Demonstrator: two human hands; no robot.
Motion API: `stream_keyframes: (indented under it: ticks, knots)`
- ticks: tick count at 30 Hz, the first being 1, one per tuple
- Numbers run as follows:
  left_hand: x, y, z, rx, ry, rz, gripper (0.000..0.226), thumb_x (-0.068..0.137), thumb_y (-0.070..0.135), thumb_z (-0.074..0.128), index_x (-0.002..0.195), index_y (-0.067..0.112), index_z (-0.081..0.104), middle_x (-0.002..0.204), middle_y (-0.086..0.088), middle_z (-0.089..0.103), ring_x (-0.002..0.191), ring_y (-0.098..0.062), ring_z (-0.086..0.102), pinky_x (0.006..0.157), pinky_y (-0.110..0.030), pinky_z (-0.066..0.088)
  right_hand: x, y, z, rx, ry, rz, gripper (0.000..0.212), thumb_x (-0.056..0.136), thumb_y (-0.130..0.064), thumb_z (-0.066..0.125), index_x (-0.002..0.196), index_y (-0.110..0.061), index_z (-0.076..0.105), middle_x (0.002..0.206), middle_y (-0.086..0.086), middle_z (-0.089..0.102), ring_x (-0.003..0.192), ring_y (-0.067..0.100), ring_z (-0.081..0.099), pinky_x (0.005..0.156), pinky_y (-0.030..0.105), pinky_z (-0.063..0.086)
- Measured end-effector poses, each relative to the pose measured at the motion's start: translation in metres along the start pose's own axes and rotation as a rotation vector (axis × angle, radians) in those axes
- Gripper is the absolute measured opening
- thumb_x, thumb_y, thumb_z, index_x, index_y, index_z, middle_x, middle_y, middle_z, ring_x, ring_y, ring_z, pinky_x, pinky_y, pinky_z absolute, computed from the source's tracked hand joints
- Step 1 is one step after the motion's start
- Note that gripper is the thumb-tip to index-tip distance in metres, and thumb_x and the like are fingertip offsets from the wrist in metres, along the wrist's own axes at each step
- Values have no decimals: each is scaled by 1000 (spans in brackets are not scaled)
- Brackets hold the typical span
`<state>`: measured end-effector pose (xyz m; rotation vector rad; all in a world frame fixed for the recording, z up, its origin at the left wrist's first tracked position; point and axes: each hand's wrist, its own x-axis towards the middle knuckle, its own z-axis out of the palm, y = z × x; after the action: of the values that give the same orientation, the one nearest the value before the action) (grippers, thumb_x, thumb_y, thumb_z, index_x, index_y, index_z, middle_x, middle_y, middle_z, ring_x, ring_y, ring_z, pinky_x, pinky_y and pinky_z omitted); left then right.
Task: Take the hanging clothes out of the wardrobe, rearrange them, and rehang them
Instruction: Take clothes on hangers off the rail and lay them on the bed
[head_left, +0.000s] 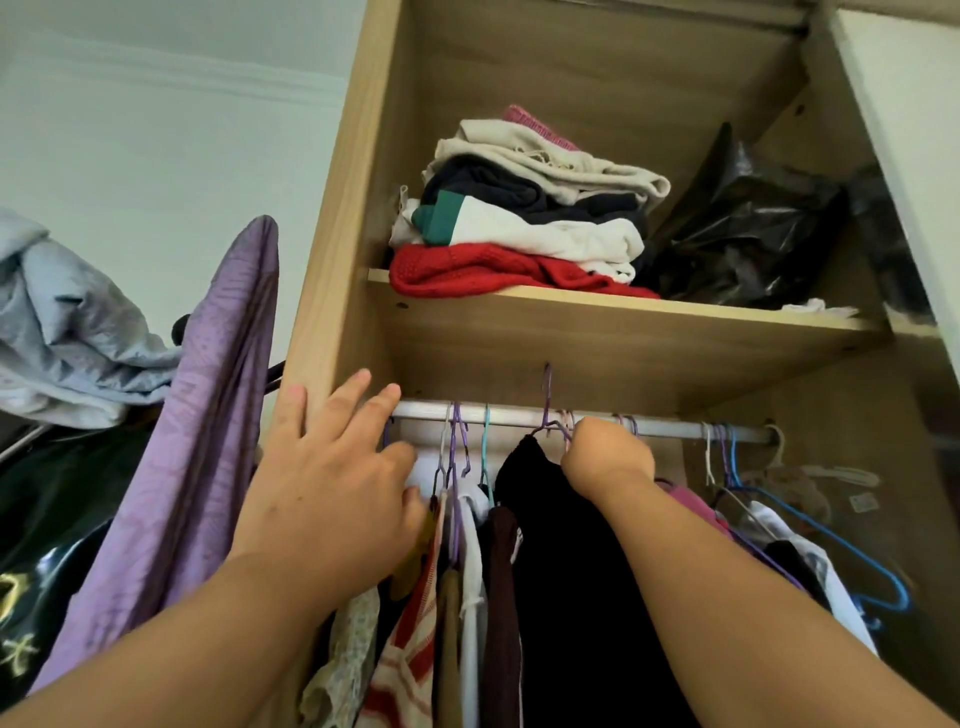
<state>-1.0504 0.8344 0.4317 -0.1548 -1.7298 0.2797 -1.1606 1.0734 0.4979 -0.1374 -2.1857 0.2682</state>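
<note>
Your left hand spreads open by the hanging clothes, centre left. Your right hand grips the purple hanger of 1 black garment, hook above the rail. You're likely unhooking it; next, draw it clear.

The rail sits close under the shelf board, so only a thin gap is left above it. Hanger hooks crowd the left part of the rail. The clothes below them are packed tight and touch each other. The left hand fills the corner by the wardrobe side wall. The right hand grips a purple hanger with a black garment in the middle. Just right of that hand, a bare bit of rail shows before the next bunch of hooks. A blue hanger sticks out low on the right. Folded clothes and a black plastic bag fill most of the shelf, with free room above them.
</note>
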Motion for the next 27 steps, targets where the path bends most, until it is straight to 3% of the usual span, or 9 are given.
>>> stream_keyframes:
  ticks: [7,15,19,22,24,27]
  knots:
    - [1,0,6,-3,49,-2,30,67,40,50,70,21,73,126,-12,62,125,-33,49,102,-59,24,-27,17,-8,-3,-17,-38,21,85,-11,46,102,-11,59,107,13,64,98,32,61,69,30,39]
    - [3,-1,4,77,22,42,27,67,41,54,68,24,75,121,-10,64,121,-32,52,99,-60,22,-83,84,-52,45,67,-117,17,88,-27,49,86,-15,60,83,8,63,85,33,61,60,31,40]
    - [3,0,-1,122,-43,58,29,68,47,50,70,34,75,119,-3,66,118,-28,55,98,-59,18,-122,124,-78,21,177,-82,19,87,-31,51,93,-22,65,91,6,68,90,32,62,64,34,46]
    - [1,14,-7,104,-165,8,30,73,51,45,80,44,73,128,4,61,125,-23,48,101,-60,13,-150,151,-100,-12,181,-103,19,88,-35,52,95,-25,67,91,4,70,88,31,63,61,31,44]
    - [-1,33,-5,-52,-219,-26,30,77,52,48,97,45,69,140,5,49,134,-21,35,105,-63,8,-170,167,-114,-54,185,-98,19,88,-36,51,95,-27,66,88,4,70,84,31,63,59,30,42]
    - [-9,90,-1,-346,-304,29,43,78,50,51,120,44,58,150,5,34,138,-19,28,108,-52,22,-206,194,-134,-186,197,-94,19,87,-36,48,93,-29,65,80,2,69,78,30,62,58,31,47]
